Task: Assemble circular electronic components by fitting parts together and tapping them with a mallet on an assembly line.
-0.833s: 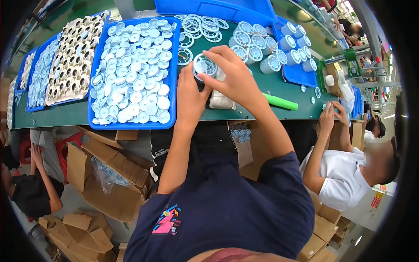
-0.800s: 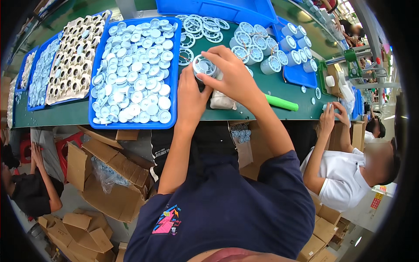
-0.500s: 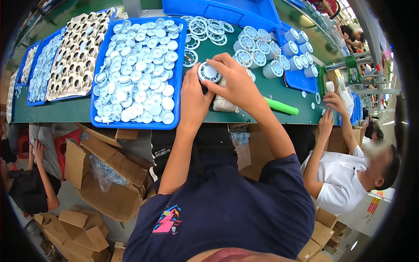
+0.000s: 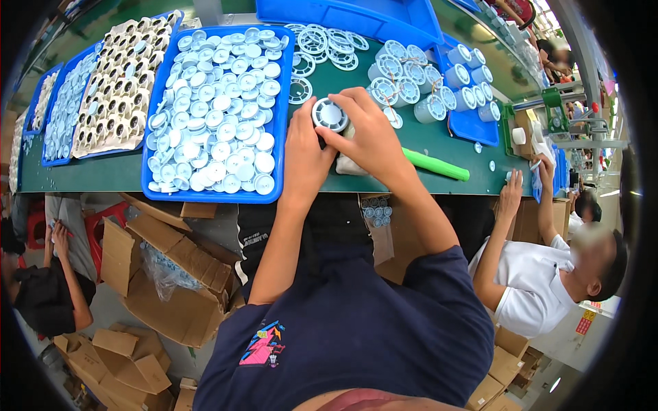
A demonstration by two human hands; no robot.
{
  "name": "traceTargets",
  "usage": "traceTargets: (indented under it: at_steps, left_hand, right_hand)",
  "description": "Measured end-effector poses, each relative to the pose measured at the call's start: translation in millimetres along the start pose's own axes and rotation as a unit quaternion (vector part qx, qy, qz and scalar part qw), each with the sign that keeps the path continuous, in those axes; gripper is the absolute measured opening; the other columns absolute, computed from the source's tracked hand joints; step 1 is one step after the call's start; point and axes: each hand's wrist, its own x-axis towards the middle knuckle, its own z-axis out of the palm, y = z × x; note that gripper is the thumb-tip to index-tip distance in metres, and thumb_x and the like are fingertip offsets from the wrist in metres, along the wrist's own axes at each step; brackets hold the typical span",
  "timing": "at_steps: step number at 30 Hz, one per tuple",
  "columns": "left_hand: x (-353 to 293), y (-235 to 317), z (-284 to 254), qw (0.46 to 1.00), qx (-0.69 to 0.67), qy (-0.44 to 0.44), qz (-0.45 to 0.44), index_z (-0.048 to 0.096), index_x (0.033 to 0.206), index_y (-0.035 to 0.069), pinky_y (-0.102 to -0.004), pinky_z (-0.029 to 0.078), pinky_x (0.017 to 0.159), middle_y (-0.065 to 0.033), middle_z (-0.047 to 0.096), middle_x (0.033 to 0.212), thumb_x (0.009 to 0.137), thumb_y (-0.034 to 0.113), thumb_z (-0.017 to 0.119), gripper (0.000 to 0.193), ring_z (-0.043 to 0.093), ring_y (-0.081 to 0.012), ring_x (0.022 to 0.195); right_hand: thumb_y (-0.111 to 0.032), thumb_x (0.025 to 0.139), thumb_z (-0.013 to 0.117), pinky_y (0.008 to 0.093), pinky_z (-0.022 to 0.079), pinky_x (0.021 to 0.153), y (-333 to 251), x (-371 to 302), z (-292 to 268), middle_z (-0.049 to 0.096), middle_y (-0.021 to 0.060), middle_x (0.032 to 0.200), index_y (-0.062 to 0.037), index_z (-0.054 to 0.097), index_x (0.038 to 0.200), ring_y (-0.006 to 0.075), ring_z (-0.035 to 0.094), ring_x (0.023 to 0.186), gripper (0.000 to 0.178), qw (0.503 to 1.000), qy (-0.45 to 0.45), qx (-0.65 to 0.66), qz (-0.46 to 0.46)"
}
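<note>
Both my hands meet over the green bench and grip a round light-blue plastic part [image 4: 331, 115] with a slotted rim and a plain centre. My left hand [image 4: 307, 144] wraps its left side, fingers closed against it. My right hand [image 4: 363, 133] curls over the other side, fingertips and thumb pressed to the rim. Beneath my right hand sits a whitish block [image 4: 349, 166], partly covered. To its right a bright green rod-like tool [image 4: 442, 166] lies partly behind my right forearm. Flat slotted rings [image 4: 313, 41] lie loose beyond my hands.
A blue tray [image 4: 147, 179] heaped with light-blue round caps stands left of my hands, with more trays beyond. At the right are several cup-shaped parts [image 4: 430, 109], some on a blue tray [image 4: 473, 131]. A co-worker [image 4: 541, 274] in white works at far right.
My hands stay around the round part with only a slight shift. My right forearm moved a little left, baring more of the green tool. The co-worker's far hand has moved toward the bench edge.
</note>
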Motion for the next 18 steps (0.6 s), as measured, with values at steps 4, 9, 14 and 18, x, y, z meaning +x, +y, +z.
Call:
traceTargets:
  at_steps: [4, 9, 14, 18]
  left_hand:
    - [-1.4, 3.9, -2.4, 0.999, -0.028, 0.021, 0.022, 0.044, 0.151, 0.003, -0.0430, 0.048, 0.106, -0.0194, 0.057, 0.140, 0.082, -0.002, 0.077, 0.076, 0.057, -0.0376, 0.129]
    - [-0.3, 6.1, -5.1, 0.999, -0.030, -0.006, 0.021, 0.045, 0.151, 0.002, -0.0408, 0.048, 0.105, -0.0195, 0.056, 0.140, 0.083, 0.001, 0.077, 0.076, 0.057, -0.0359, 0.127]
    - [0.7, 4.1, -2.1, 0.999, -0.035, 0.004, 0.028, 0.048, 0.147, 0.001, -0.0404, 0.048, 0.104, -0.0195, 0.057, 0.137, 0.087, 0.007, 0.078, 0.067, 0.059, -0.0358, 0.124]
    - [-0.4, 3.5, -7.4, 0.999, -0.038, 0.007, 0.011, 0.051, 0.142, 0.001, -0.0406, 0.047, 0.105, -0.0192, 0.058, 0.134, 0.091, 0.017, 0.079, 0.060, 0.060, -0.0350, 0.123]
  right_hand:
    - [-0.021, 0.083, 0.084, 0.0418, 0.054, 0.092, -6.3, 0.7, -3.8, 0.063, 0.0193, 0.120, 0.0035, 0.066, 0.123, 0.0371, 0.064, 0.108, 0.050, 1.000, 0.003, -0.010, 0.007]
    - [-0.019, 0.083, 0.084, 0.0422, 0.054, 0.093, -5.9, -0.2, -4.0, 0.062, 0.0194, 0.122, 0.0032, 0.066, 0.124, 0.0369, 0.064, 0.110, 0.050, 0.999, -0.001, 0.024, 0.038]
    - [-0.015, 0.085, 0.081, 0.0432, 0.053, 0.095, -5.4, -4.3, -9.7, 0.062, 0.0193, 0.126, 0.0024, 0.064, 0.127, 0.0379, 0.064, 0.112, 0.048, 1.000, 0.006, 0.026, 0.016]
    - [-0.004, 0.085, 0.069, 0.0475, 0.049, 0.101, 11.6, -53.4, -33.9, 0.060, 0.0209, 0.130, 0.0006, 0.062, 0.128, 0.0407, 0.058, 0.121, 0.044, 0.993, 0.072, -0.021, 0.086]
